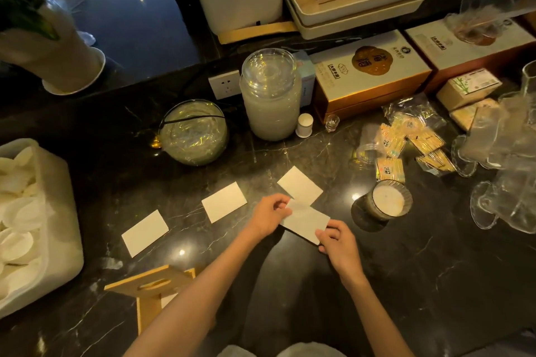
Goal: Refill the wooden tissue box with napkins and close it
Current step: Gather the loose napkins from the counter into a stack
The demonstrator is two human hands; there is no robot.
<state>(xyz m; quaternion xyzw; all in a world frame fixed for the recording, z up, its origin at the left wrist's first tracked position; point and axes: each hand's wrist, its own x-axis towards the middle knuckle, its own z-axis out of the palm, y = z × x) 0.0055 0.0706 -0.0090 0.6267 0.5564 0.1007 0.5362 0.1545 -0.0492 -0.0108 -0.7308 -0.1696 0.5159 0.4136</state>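
Note:
Three folded white napkins lie in a row on the dark marble counter: one at the left [145, 233], one in the middle [224, 202], one at the right [300, 185]. I hold a fourth napkin [306, 220] flat between both hands. My left hand [271, 213] pinches its upper left corner, my right hand [336, 239] its lower right corner. The wooden tissue box [150, 306] stands open near the front edge, left of my left forearm, with its slotted lid [148, 282] resting tilted on it. The forearm hides part of the box.
A white bin of round pads [43, 255] sits at the left. Behind the napkins stand a glass bowl [193, 133] and a tall glass jar [271, 95]. A candle in a ribbed glass [387, 200], toothpick packets [406, 142] and glass cups [504, 171] crowd the right.

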